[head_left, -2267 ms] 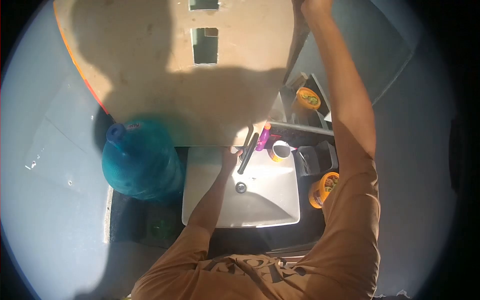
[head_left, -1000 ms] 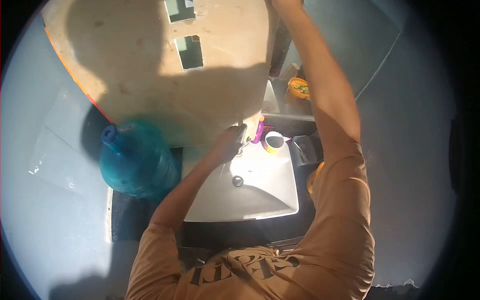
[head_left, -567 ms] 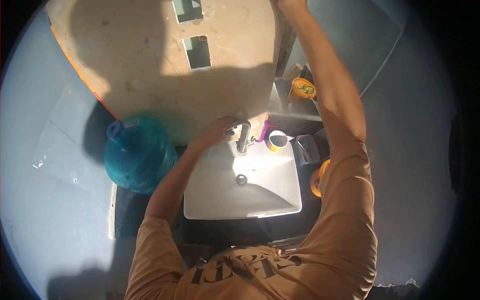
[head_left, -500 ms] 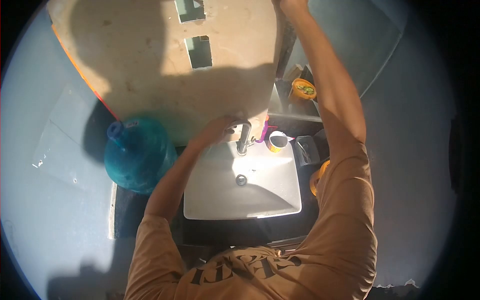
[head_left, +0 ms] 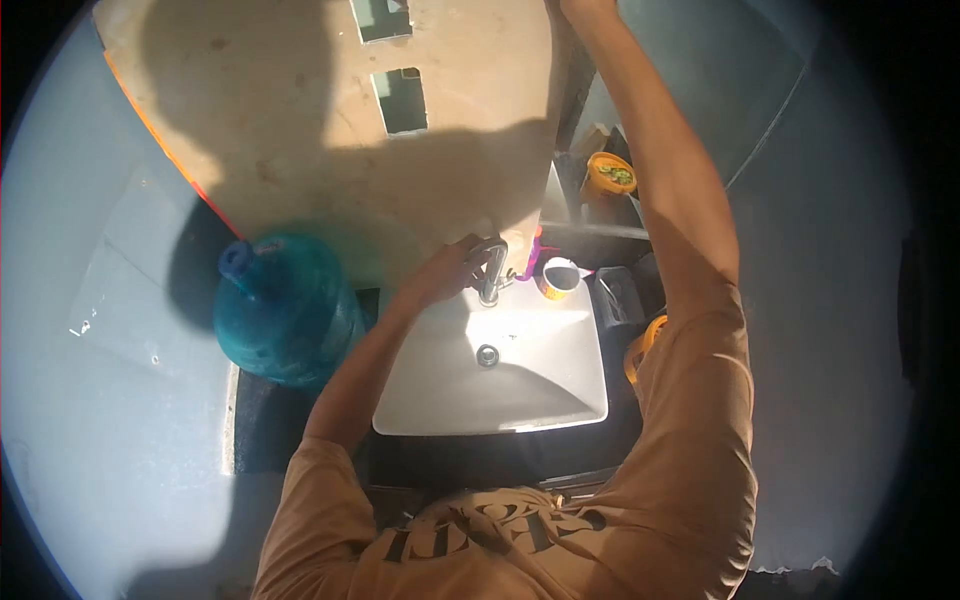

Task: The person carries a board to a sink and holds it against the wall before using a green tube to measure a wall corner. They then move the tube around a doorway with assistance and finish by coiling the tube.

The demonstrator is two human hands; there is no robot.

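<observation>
Head view, only angle available. The left hand (head_left: 447, 272) sits at centre frame on the faucet (head_left: 490, 272), fingers curled around its curved neck, which reads as a grip, though shadow hides the fingertips. About two seconds back that hand was lower, at the back rim of the sink (head_left: 500, 418) beside a dark handle-like part lying flat. Now the faucet stands upright at the sink's rear edge and the hand has come up to it. No water is visible, and the drain (head_left: 487, 354) and basin look dry. The right hand (head_left: 578, 8) is at the top edge of frame, arm fully extended, against the right edge of the tan board (head_left: 300, 130) leaning behind the sink. The frame cuts it off, so finger state can't be told. That arm has stayed put across all the frames. The blue water jug (head_left: 285, 310) stands just left of the sink. The purple bottle (head_left: 537, 242) and cup (head_left: 558, 277) are just right of the faucet. An orange tub (head_left: 612, 175) sits on a shelf in the upper right.
</observation>
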